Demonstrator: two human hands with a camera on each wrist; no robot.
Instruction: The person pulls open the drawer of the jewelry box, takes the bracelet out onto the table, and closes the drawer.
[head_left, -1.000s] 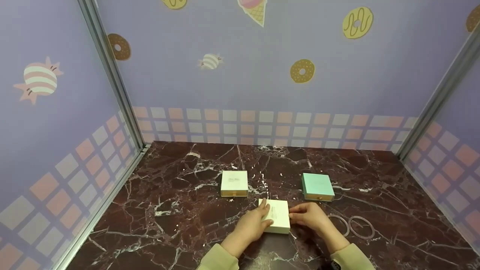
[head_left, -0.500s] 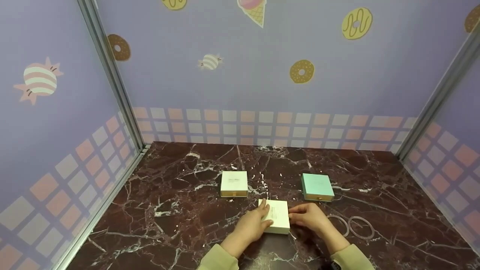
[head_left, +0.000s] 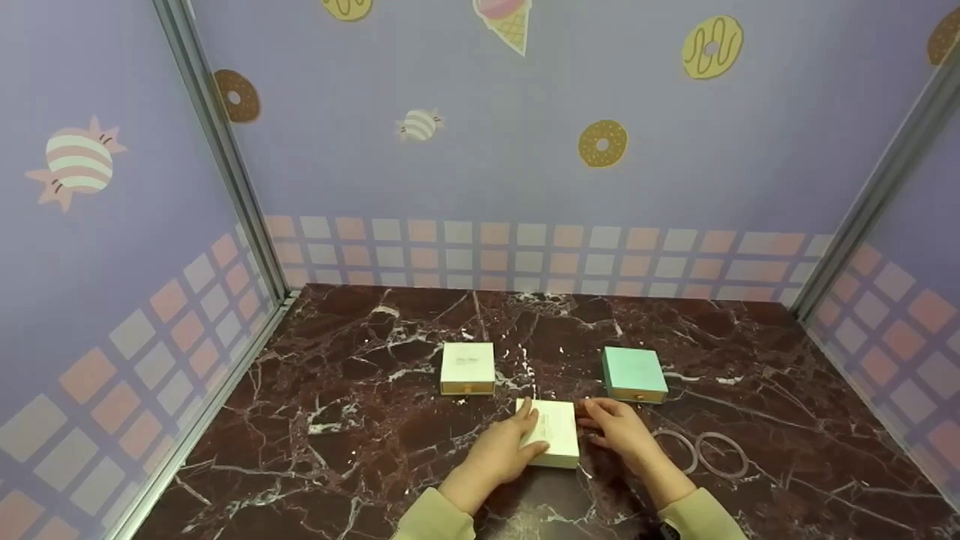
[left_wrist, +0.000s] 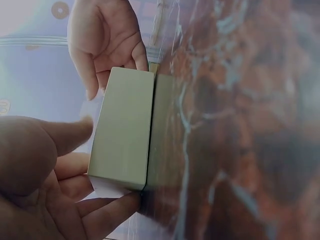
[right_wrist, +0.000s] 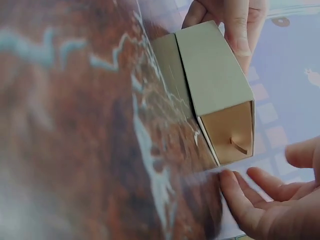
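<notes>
2 hands at lower ctr of head view. L hand point(head_left: 499, 450) grips the L end of a cream square cardboard drawer box point(head_left: 559, 439), thumb and fingers curled round it. R hand point(head_left: 619, 431) relaxed at the box's R end, thumb and fingers apart, nothing held; fingertip contact w/ box: can't tell. Box sits flat on a dark red, white-veined marble-look tabletop point(head_left: 375, 480), lower ctr; its tan drawer front point(right_wrist: 225, 130) w/ short ribbon tab point(right_wrist: 240, 146) faces R hand, drawer flush. 2 pale translucent rings point(head_left: 744, 461) side by side, lower R. Mint-green square drawer box point(head_left: 634, 369) R of ctr, 2nd cream drawer box point(head_left: 468, 364) approx mid-frame, below ctr.
</notes>
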